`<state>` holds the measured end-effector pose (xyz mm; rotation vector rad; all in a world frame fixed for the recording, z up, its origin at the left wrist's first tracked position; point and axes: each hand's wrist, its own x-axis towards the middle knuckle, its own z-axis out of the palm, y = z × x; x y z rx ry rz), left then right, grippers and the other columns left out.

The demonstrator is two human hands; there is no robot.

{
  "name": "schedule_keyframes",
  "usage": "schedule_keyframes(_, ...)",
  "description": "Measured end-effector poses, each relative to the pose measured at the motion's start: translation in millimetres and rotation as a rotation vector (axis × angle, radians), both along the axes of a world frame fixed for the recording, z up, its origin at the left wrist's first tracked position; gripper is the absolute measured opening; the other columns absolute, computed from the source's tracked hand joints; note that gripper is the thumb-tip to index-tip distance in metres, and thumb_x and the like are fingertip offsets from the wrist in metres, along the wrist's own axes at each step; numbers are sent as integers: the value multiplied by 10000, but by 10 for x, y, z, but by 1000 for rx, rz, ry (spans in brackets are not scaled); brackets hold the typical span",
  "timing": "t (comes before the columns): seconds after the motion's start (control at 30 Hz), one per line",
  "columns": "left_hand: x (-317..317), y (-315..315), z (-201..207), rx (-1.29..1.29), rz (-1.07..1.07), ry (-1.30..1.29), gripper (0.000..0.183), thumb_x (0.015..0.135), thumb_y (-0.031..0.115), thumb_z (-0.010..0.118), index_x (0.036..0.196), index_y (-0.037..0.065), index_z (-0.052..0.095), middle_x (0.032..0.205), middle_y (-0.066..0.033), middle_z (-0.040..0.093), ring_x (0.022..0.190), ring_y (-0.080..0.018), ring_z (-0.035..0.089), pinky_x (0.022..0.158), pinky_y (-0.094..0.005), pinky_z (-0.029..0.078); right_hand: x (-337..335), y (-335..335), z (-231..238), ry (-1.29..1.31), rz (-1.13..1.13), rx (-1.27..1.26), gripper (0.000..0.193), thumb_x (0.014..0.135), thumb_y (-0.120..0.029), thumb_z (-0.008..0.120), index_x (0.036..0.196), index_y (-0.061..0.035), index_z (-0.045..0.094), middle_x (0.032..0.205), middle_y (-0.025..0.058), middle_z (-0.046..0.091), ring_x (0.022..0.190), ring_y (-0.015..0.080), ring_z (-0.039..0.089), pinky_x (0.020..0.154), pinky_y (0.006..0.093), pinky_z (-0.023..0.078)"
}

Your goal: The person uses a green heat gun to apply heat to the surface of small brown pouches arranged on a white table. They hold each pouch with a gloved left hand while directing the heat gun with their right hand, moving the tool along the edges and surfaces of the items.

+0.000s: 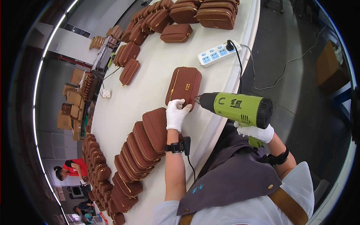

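A brown zip bag with gold lettering and a gold zip lies on the white table. My left hand, in a white glove, grips its near end between thumb and fingers. In my right hand, also gloved in white, is a green heat gun with a black rear cap. Its metal nozzle points left at the bag's near right corner, very close to it. The heat gun's body partly hides the right fingers, which wrap round the handle.
Stacked brown bags stand beside my left forearm, with more bags at the far end. A white power strip with a black plug and cord lies near the right table edge. A person in red works at the left.
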<state>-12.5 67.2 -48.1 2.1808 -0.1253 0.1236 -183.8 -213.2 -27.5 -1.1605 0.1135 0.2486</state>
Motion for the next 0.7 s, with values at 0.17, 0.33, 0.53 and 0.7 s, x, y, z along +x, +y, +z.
schedule_keyframes(0.17, 18, -125, -16, 114, 92, -51, 287, 718, 205, 847, 759, 17, 634, 744, -6, 532, 621, -103, 473, 617, -267, 461, 144, 63, -21, -55, -70, -5, 288, 739, 18, 679, 1016, -36, 621, 859, 24, 627, 700, 109, 595, 601, 241, 491)
schedule_keyframes(0.33, 134, -100, 87, 259, 138, 12, 522, 822, 472, 695, 627, -5, 610, 611, -79, 555, 548, -186, 485, 570, -322, 438, 199, -6, 20, -47, -132, 17, 290, 734, 23, 680, 1013, -30, 617, 855, 32, 623, 694, 119, 588, 605, 256, 494)
schedule_keyframes(0.53, 354, -16, 396, -64, 130, 302, 594, 911, 539, 555, 763, -27, 655, 605, -20, 535, 523, -93, 437, 509, -268, 378, 74, -163, 29, -49, -89, 78, 255, 746, 26, 686, 989, -22, 628, 848, 46, 632, 692, 116, 600, 589, 258, 510)
schedule_keyframes(0.7, 715, -18, 385, 175, 39, 7, 683, 852, 479, 668, 1244, -60, 519, 1043, -162, 611, 928, -212, 587, 794, -318, 477, 110, -173, 64, -61, -106, 120, 230, 749, 16, 678, 972, -22, 632, 843, 50, 633, 683, 117, 600, 593, 253, 499)
